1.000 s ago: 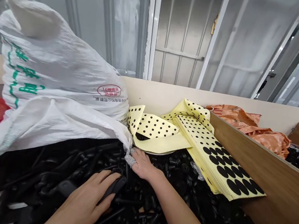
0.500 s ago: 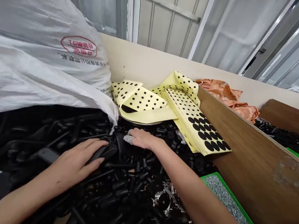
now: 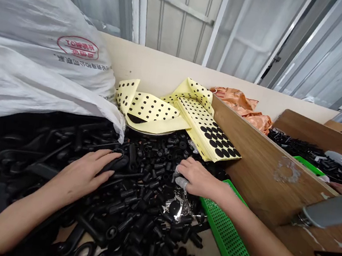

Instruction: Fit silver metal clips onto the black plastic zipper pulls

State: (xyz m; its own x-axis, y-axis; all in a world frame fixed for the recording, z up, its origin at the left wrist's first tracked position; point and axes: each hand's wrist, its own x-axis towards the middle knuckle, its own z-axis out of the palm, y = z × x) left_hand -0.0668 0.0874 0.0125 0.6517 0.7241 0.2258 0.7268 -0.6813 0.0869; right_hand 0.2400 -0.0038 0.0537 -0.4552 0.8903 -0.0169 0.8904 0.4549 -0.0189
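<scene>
My left hand (image 3: 90, 171) has its thumb and fingers about a rounded black plastic part (image 3: 119, 164), among many other black pieces. My right hand (image 3: 197, 176), with grey wrapping on some fingertips, is bent down at the right side of the heap of small black plastic parts (image 3: 150, 184). Its fingers are curled together, and whatever may be between them is hidden. Shiny metal clips (image 3: 179, 207) lie just below this hand, towards me. A green perforated tray (image 3: 231, 242) lies beneath my right forearm.
A big white sack (image 3: 39, 67) bulges at the left. Yellow sheets with black round stickers (image 3: 220, 141) lie at the back, partly over a round dish. A wooden divider (image 3: 251, 143) runs along the right, with orange plastic bags (image 3: 244, 106) and more black parts beyond it.
My right hand has moved right and towards me, away from the part at my left hand, to beside the metal clips. My left hand keeps its place. The view has turned somewhat right.
</scene>
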